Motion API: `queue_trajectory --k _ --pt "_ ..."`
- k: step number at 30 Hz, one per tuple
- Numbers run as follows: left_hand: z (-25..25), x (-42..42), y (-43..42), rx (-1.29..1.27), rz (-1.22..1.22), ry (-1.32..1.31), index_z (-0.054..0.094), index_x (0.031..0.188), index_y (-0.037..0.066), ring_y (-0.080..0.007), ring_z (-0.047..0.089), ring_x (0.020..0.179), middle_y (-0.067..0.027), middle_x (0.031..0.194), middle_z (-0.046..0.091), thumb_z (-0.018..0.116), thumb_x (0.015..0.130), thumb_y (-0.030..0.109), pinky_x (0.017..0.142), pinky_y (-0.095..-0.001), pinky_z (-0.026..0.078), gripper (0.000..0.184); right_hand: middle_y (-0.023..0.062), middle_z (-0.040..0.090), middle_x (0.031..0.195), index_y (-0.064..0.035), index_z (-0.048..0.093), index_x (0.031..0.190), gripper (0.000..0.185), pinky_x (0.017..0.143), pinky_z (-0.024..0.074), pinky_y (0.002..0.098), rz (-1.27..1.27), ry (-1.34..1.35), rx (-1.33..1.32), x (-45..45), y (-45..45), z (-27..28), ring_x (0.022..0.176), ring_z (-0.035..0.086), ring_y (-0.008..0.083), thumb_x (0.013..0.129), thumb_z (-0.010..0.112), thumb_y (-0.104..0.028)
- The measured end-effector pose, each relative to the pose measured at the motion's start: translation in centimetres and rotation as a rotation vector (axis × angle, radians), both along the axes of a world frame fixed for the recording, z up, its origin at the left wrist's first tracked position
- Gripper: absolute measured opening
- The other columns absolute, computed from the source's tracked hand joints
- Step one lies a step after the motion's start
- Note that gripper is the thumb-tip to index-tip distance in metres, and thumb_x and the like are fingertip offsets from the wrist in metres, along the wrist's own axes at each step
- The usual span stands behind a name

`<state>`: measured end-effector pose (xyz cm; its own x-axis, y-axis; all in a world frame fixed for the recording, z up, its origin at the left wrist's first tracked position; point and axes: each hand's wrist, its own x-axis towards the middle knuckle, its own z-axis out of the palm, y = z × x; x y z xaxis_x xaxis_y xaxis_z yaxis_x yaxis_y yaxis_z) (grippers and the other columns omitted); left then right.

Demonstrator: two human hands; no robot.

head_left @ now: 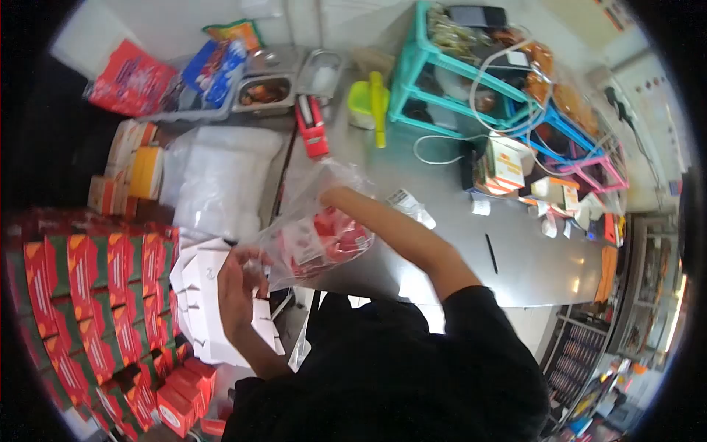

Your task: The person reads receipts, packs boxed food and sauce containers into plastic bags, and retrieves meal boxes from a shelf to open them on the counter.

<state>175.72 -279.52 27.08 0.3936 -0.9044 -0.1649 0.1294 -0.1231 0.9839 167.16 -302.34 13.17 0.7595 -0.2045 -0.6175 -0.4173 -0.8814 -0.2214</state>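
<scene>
A clear plastic bag (294,254) with red and white packets (335,236) inside lies at the near left part of the metal table. My left hand (247,283) is at the bag's lower left edge, over white folded boxes (202,295), with its fingers bent around the film. My right hand (335,197) is at the upper part of the bag; its fingers are hidden by the film, so its grip cannot be made out. Just beyond the bag lies a red box (311,131). To its right is a small white packet (411,206).
Stacked red and green boxes (96,295) fill the left side. A wrapped white bundle (221,177), metal trays (264,94) and a yellow-green container (362,103) stand at the back. Teal racks (442,96) and small cartons (501,166) are to the right. A black pen (491,253) lies on the metal table (449,258).
</scene>
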Motion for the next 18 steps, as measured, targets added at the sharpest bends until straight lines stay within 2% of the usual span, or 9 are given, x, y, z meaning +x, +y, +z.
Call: queue_trajectory --k 3,7,8,9,11,12,14,17,18 --pt "0.3 -0.5 -0.4 0.066 -0.089 -0.02 0.05 0.096 -0.002 -0.0082 0.043 0.047 -0.0075 0.081 0.055 0.033 0.091 0.042 0.042 -0.02 0.034 0.047 0.0129 0.058 0.095 -0.0028 0.063 0.084 0.021 0.077 0.0442 0.0376 -0.015 -0.097 -0.002 -0.5 -0.9 -1.2 0.084 0.057 0.0261 0.073 0.055 -0.019" --pt "2.1 0.8 -0.6 0.178 -0.037 -0.102 0.051 0.094 -0.002 -0.0099 0.048 0.054 -0.0074 0.08 0.054 0.037 0.092 0.033 0.049 -0.0213 0.04 0.038 0.0124 0.058 0.094 -0.0045 0.063 0.081 0.018 0.076 0.0444 0.0365 -0.02 -0.146 0.066 -4.0 -0.1 6.3 0.082 0.057 0.0267 0.073 0.055 -0.018" --pt "2.1 1.4 -1.0 0.276 0.082 -0.254 0.052 0.094 -0.001 -0.0126 0.052 0.07 -0.0079 0.084 0.054 0.04 0.091 0.027 0.063 -0.024 0.043 0.03 0.0122 0.059 0.093 -0.005 0.064 0.081 0.018 0.076 0.0444 0.0362 -0.035 -0.187 0.111 -5.7 0.4 9.1 0.081 0.058 0.0268 0.074 0.055 -0.018" --pt "2.4 1.0 -2.5 0.234 0.225 -0.84 0.051 0.095 -0.001 -0.0148 0.051 0.084 -0.0079 0.091 0.054 0.044 0.089 0.018 0.077 -0.0268 0.041 0.021 0.0121 0.059 0.093 -0.0054 0.064 0.08 0.017 0.076 0.0445 0.0359 -0.066 -0.246 0.172 -7.5 0.7 11.4 0.081 0.058 0.027 0.074 0.054 -0.018" --pt "5.0 -1.6 -7.5 0.111 0.353 -0.871 0.052 0.094 -0.001 -0.0163 0.05 0.09 -0.0081 0.095 0.053 0.049 0.086 0.013 0.082 -0.0286 0.037 0.016 0.0135 0.059 0.079 -0.0043 0.061 0.083 0.017 0.066 0.045 0.0361 -0.289 -0.688 0.348 -13.0 1.4 13.7 0.071 0.058 0.0267 0.074 0.058 -0.018" --pt "5.7 -3.3 -10.7 0.013 0.168 -0.826 0.052 0.093 -0.001 -0.0158 0.05 0.089 -0.0082 0.094 0.053 0.05 0.085 0.012 0.081 -0.0283 0.038 0.015 0.0141 0.059 0.072 -0.0037 0.06 0.085 0.018 0.061 0.0452 0.0362 -0.344 -0.91 0.428 -15.7 1.7 14.8 0.066 0.058 0.0266 0.075 0.059 -0.019" --pt "5.7 -7.9 -18.4 -0.139 -0.307 -0.712 0.054 0.09 0.0 -0.0171 0.053 0.085 -0.0094 0.089 0.055 0.052 0.083 0.01 0.077 -0.0287 0.04 0.013 0.0124 0.06 0.079 -0.0036 0.058 0.094 0.02 0.065 0.0451 0.032 -0.531 -0.902 0.509 -20.6 1.3 14.4 0.07 0.058 0.0232 0.081 0.056 -0.018" --pt "-1.5 -15.4 -30.7 0.03 -1.046 -0.762 0.057 0.085 0.001 -0.0221 0.059 0.077 -0.0143 0.077 0.06 0.048 0.085 0.025 0.068 -0.0328 0.044 0.026 0.0097 0.061 0.083 0.0 0.056 0.099 0.024 0.071 0.0441 0.0278 -1.172 -1.064 0.703 -26.2 2.1 10.2 0.076 0.057 0.0169 0.085 0.053 -0.019" --pt "-7.3 -17.6 -34.6 0.03 -1.066 -0.789 0.057 0.078 0.0 -0.0278 0.06 0.075 -0.0171 0.076 0.06 0.049 0.084 0.026 0.065 -0.0367 0.044 0.028 0.0089 0.061 0.085 0.0011 0.056 0.099 0.025 0.073 0.0438 0.0267 -1.403 -1.129 0.826 -27.6 2.5 9.0 0.077 0.057 0.0151 0.086 0.052 -0.019"
